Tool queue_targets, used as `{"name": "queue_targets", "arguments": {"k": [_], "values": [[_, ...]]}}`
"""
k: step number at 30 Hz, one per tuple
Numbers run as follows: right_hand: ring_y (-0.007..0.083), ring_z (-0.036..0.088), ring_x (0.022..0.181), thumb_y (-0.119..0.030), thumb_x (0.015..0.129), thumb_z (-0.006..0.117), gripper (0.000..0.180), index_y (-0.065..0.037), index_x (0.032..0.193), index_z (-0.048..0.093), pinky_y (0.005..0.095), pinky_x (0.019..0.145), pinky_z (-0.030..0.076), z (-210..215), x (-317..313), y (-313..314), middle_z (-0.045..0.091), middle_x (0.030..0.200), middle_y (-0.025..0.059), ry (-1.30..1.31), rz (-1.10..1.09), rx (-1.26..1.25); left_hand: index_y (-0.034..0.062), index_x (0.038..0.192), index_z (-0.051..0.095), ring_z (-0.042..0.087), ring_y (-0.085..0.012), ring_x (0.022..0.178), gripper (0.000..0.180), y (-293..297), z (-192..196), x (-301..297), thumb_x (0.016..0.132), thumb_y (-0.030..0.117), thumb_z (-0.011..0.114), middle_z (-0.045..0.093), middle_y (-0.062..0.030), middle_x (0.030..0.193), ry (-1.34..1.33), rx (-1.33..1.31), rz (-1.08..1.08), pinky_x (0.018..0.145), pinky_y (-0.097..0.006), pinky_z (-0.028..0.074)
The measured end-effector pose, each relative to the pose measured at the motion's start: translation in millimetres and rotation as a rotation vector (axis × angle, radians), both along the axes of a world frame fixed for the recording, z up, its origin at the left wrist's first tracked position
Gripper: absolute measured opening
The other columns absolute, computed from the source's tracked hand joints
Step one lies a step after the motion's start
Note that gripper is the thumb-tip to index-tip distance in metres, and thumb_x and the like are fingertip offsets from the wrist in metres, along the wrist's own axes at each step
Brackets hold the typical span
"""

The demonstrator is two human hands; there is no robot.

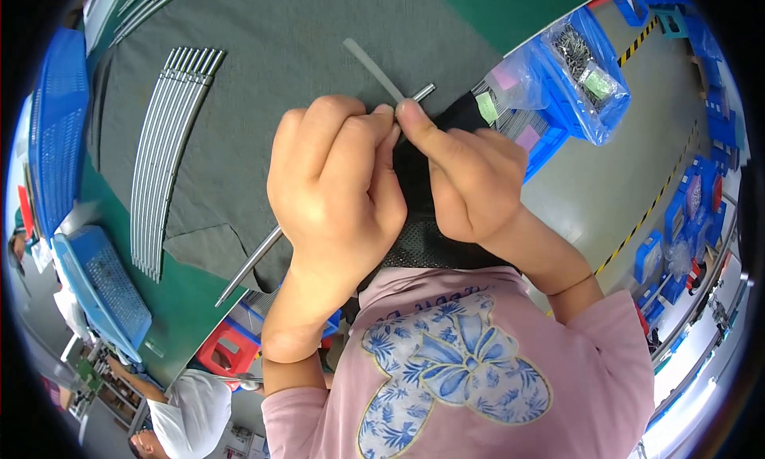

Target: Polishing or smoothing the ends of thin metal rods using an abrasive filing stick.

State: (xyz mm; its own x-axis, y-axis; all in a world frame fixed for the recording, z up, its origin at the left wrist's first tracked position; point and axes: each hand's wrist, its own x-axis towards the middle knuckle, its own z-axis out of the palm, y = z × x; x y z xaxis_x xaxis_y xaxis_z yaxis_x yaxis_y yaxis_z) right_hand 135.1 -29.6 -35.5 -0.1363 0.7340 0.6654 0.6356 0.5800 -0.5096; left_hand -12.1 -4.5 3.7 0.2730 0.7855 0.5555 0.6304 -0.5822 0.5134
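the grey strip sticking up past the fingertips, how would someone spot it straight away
Start at the grey mat on the green table, then find the two hands pinched together over its middle. The grey strip juts up and left from the fingertips; unlike the shiny metal rod held there and the row of rods left, it is flat, dull and short.

You hold a long thin metal rod (247, 269) that runs slantwise from the lower left of the frame up to the upper middle, where its bright tip pokes out just past your fingertips. Most of its middle is hidden behind your left hand. A narrow flat grey strip (373, 68) angles up and left from that same pinch point, touching the rod there.
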Motion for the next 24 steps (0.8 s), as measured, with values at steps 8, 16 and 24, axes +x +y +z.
{"name": "queue_targets", "arguments": {"k": [8,16,24], "values": [[0.0197,0.050,0.045,0.002,0.079,0.052,0.040,0.005,0.118,0.063,0.0316,0.045,0.038,25,4,3,0.059,0.064,0.0087,-0.043,0.077,-0.210,0.0014,0.081,0.064,0.051,-0.0250,0.065,0.019,0,1,-1,0.063,-0.006,0.069,0.057,-0.0077,0.080,0.015,0.006,-0.010,0.055,-0.033,0.043],[0.0188,0.047,0.042,0.010,0.073,0.051,0.047,0.004,0.118,0.064,0.0311,0.043,0.037,36,21,-23,0.056,0.060,0.0083,-0.135,0.089,-0.373,0.0014,0.081,0.064,0.050,-0.0249,0.063,0.020,-1,0,1,0.063,-0.006,0.069,0.055,-0.0079,0.077,0.019,0.005,0.009,0.055,-0.034,0.042],[0.0228,0.052,0.046,0.008,0.075,0.053,0.044,0.005,0.117,0.063,0.0321,0.045,0.040,35,25,-35,0.065,0.074,0.0117,-0.160,0.080,-0.378,0.0016,0.080,0.063,0.049,-0.0248,0.063,0.019,1,-5,1,0.064,-0.007,0.069,0.056,-0.0074,0.077,-0.001,0.053,0.008,0.054,-0.034,0.040]]}}
